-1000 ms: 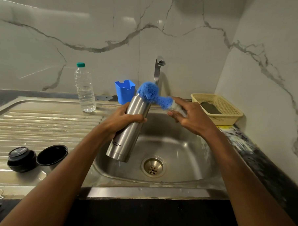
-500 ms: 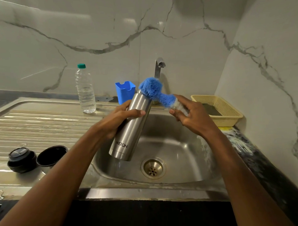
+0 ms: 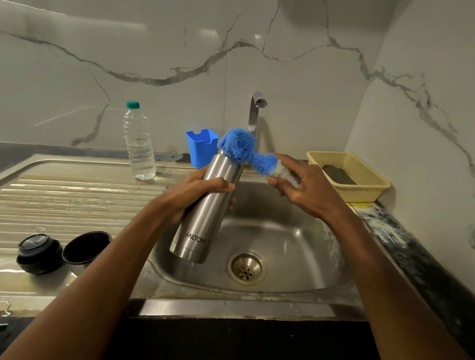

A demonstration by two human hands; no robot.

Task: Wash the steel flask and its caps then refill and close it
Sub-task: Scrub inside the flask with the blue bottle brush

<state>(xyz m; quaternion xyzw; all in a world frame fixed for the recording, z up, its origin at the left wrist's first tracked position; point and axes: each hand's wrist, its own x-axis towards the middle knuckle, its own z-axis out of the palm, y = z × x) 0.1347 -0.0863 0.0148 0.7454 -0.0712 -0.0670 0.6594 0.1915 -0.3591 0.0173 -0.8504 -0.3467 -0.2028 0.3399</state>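
The steel flask [image 3: 205,211] is tilted over the sink basin, mouth up toward the tap. My left hand [image 3: 193,194] grips its upper half. A blue bottle brush [image 3: 240,148] has its fluffy head at the flask's mouth, and my right hand [image 3: 302,188] pinches the brush's handle just right of the flask. Two black caps lie on the drainboard at the left: the inner stopper cap [image 3: 39,252] and the cup-shaped outer cap [image 3: 85,247], open side up.
The steel sink [image 3: 288,248] with its drain [image 3: 245,268] lies below the flask, the tap [image 3: 256,111] behind. A plastic water bottle [image 3: 139,146] and a blue holder [image 3: 201,146] stand at the back. A yellow basket [image 3: 361,174] holding a dark sponge sits at the right.
The flask and brush have shifted slightly up and right together. The brush head stays at the flask's mouth. Both grips are unchanged.
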